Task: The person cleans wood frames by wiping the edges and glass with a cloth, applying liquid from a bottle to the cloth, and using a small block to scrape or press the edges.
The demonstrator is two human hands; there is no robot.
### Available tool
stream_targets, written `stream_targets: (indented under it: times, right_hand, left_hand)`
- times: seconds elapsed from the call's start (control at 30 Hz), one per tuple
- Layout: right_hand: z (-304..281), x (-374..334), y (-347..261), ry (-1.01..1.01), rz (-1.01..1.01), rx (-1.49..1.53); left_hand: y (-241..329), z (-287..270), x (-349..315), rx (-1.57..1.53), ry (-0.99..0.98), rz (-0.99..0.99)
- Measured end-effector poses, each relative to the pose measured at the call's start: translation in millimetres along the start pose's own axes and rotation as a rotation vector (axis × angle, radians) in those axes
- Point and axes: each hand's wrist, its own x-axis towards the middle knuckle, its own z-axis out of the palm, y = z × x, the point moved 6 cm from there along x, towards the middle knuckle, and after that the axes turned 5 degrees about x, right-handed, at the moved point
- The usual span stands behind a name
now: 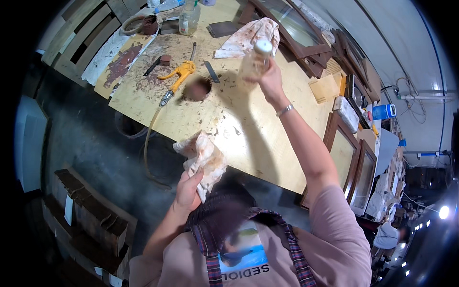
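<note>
My left hand [188,190] grips a crumpled white rag [210,162] with brown stains, just off the near edge of the worktable [239,129]. Raised over the table, my right hand [272,85] is wrapped round a clear bottle [253,66] with a white cap, smeared by motion; its contents cannot be made out. Behind the bottle lies a second stained cloth [253,36]. Left of centre are a yellow air blow gun [184,71], a flat grey blade [212,72] and a small round container [198,89] of something brown.
The blow gun's hose [152,124] hangs over the table edge. A clear jar [189,21] and a brown-smeared pot [150,25] stand at the back. Brown wooden frames [306,48] are stacked at the far right, with glazed frames [344,148] leaning nearer. Wooden pieces [91,210] stand lower left.
</note>
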Motion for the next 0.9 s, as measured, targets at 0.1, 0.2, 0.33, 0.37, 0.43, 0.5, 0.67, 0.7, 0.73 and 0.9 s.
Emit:
stream_targets:
  times: [0.1,0.2,0.33,0.37,0.43,0.5,0.67,0.7,0.73,0.9]
  right_hand:
    - [18,40,12,0.101,0.012,0.137]
    - [34,68,34,0.118,-0.037,0.140]
    - [28,61,32,0.096,-0.037,-0.070]
    - [13,53,27,0.107,-0.002,-0.146]
    - [-28,24,19,0.081,0.049,-0.308]
    - [-91,-24,11,0.108,0.058,-0.501]
    - [-338,-215,32,0.398,0.289,-1.035]
    - [-375,-259,29,0.431,0.434,-1.049]
    - [-404,-304,25,0.469,0.589,-1.052]
    - [-513,-460,30,0.590,0.796,-1.267]
  left_hand:
    - [-5,-9,-15,0.011,0.044,-0.009]
    - [-8,-12,-26,-0.001,0.050,-0.031]
    - [-19,-4,-24,0.000,0.012,-0.070]
    - [-24,-2,-22,0.017,0.007,-0.090]
    - [-35,8,-16,0.096,-0.018,-0.129]
    - [-51,18,-12,0.084,-0.048,-0.162]
    - [-119,43,-10,0.185,-0.189,-0.305]
    - [-135,49,-14,0.208,-0.182,-0.346]
    - [-144,57,-15,0.232,-0.222,-0.390]
    - [-232,118,-42,0.332,-0.375,-0.427]
